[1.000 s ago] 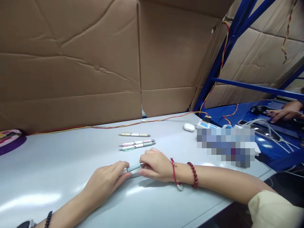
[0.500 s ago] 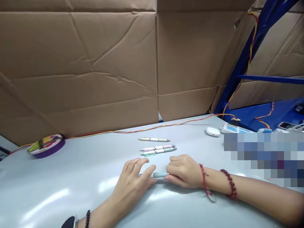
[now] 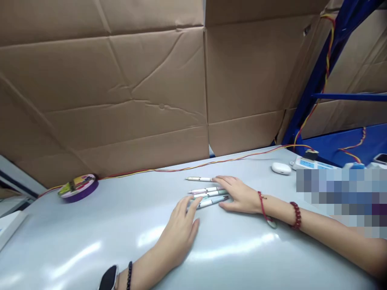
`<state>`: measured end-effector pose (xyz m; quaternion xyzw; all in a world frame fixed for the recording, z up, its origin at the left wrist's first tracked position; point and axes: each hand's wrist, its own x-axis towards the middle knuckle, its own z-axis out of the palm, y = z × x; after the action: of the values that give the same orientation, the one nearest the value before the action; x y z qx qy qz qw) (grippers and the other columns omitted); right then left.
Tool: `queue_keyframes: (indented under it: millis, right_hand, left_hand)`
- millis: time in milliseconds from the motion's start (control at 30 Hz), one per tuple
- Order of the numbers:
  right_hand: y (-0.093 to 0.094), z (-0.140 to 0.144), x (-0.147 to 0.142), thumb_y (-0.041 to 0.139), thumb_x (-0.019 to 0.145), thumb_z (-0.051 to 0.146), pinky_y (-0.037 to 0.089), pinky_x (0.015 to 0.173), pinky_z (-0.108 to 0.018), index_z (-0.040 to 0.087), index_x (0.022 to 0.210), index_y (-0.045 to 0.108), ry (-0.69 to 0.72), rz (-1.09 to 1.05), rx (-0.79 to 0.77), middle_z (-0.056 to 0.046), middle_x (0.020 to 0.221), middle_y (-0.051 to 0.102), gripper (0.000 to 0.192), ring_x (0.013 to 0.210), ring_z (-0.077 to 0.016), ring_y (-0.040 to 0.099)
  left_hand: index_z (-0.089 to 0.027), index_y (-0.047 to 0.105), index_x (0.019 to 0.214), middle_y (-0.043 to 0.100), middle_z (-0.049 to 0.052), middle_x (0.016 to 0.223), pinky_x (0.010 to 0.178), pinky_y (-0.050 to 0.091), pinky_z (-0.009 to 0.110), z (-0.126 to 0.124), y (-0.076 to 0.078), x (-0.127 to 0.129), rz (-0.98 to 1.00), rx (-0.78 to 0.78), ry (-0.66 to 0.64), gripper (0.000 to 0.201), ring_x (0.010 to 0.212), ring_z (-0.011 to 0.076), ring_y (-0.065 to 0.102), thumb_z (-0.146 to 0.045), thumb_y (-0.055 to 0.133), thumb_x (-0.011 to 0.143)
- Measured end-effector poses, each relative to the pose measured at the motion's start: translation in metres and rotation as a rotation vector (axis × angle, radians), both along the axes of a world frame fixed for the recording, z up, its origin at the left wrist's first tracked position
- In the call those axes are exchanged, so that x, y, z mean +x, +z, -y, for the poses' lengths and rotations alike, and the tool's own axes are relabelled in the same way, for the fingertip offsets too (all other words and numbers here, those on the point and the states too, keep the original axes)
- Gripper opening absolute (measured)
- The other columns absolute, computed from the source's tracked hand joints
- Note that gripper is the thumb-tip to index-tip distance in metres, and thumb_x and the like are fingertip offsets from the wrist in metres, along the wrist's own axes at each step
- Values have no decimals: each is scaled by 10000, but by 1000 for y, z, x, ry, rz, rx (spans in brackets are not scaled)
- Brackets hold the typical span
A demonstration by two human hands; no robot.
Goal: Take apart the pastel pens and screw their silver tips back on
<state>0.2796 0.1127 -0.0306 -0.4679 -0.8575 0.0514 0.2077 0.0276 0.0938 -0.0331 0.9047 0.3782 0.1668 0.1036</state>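
Several pens lie roughly parallel on the grey-white table. A gold-and-white pen [image 3: 198, 179] is farthest back, apart from the others. Closer to me, a pink-and-white pen [image 3: 202, 190], a green-and-white pen [image 3: 215, 193] and a light blue-and-white pen [image 3: 211, 201] lie side by side. At their left ends rests my left hand [image 3: 179, 231], open, its fingertips on or beside the blue and green pens. My right hand [image 3: 242, 195] is open over the right ends, fingers spread, the foremost fingertips at the gold pen's end. Its fingers hide some pen tips.
A round purple-edged box [image 3: 80, 189] stands at the left back. On the right are a white earbud case [image 3: 281, 168] and a power strip [image 3: 314, 163]. A red-yellow wire [image 3: 181, 169] runs along the back edge before a cardboard wall [image 3: 151, 80]. A blue frame [image 3: 320, 76] rises at right.
The light blue pen has moved away from me to lie beside the green one. My right hand has let go of it, opened and moved farther back; my left hand stays near its left end.
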Motion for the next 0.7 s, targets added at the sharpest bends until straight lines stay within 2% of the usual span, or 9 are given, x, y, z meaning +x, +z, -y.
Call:
queue_keyframes:
  millis: [133, 200, 267, 333, 400, 467, 567, 700]
  right_hand:
    - [5, 10, -13, 519, 762, 147, 424, 902, -355, 173, 1187, 497, 121, -23, -6, -95, 1136, 556, 427, 1024, -213, 510]
    - [7, 21, -21, 494, 738, 77, 430, 893, -333, 186, 1142, 527, 239, -33, -6, -78, 1103, 565, 420, 995, -195, 512]
    - [7, 31, -26, 456, 728, 26, 429, 906, -313, 179, 1151, 520, 311, -58, -12, -83, 1117, 553, 454, 1011, -180, 507]
    - [5, 38, -28, 444, 732, 20, 415, 944, -324, 167, 1185, 499, 289, -79, -2, -106, 1192, 509, 479, 1090, -189, 474]
    - [1, 40, -28, 470, 741, 59, 396, 976, -380, 148, 1225, 467, 197, -91, 16, -136, 1263, 454, 493, 1162, -228, 428]
    - [-2, 38, -26, 494, 736, 93, 399, 973, -427, 136, 1239, 444, 117, -107, 3, -148, 1258, 462, 507, 1158, -254, 435]
    - [-7, 33, -22, 436, 724, 48, 422, 954, -442, 154, 1225, 433, 102, -177, -32, -123, 1185, 522, 512, 1107, -237, 483]
    - [-10, 30, -19, 360, 696, 8, 415, 974, -453, 176, 1219, 414, 71, -324, -67, -112, 1210, 505, 552, 1133, -219, 484]
  left_hand:
    - [-254, 262, 1390, 215, 112, 1449, 1028, 276, 546, 3, -1, 1, -66, 206, 48, 551, 1333, 316, 193, -142, 395, 868]
    - [-274, 270, 1389, 202, 104, 1461, 1026, 243, 572, 4, -1, 1, -99, 249, 64, 559, 1340, 330, 164, -167, 425, 863]
    - [-274, 283, 1385, 265, 102, 1438, 1020, 232, 582, 4, 0, 2, -125, 219, 64, 530, 1327, 332, 193, -216, 435, 880]
    - [-246, 312, 1371, 371, 106, 1369, 1011, 261, 558, 4, 3, 2, -131, 153, 56, 489, 1277, 318, 280, -249, 430, 897]
    - [-215, 353, 1343, 460, 106, 1265, 977, 330, 499, 4, 7, 2, -124, 107, 49, 453, 1168, 288, 395, -260, 436, 900]
    - [-210, 413, 1289, 513, 92, 1147, 897, 409, 432, 5, 10, 3, -116, 88, 44, 400, 1023, 254, 474, -273, 454, 896]
    - [-223, 473, 1208, 531, 66, 1021, 785, 454, 376, 6, 13, 4, -122, 66, 37, 317, 889, 229, 500, -291, 468, 898]
    - [-222, 482, 1184, 524, 71, 1008, 763, 445, 384, 5, 13, 4, -141, 50, 37, 300, 866, 239, 491, -286, 489, 891]
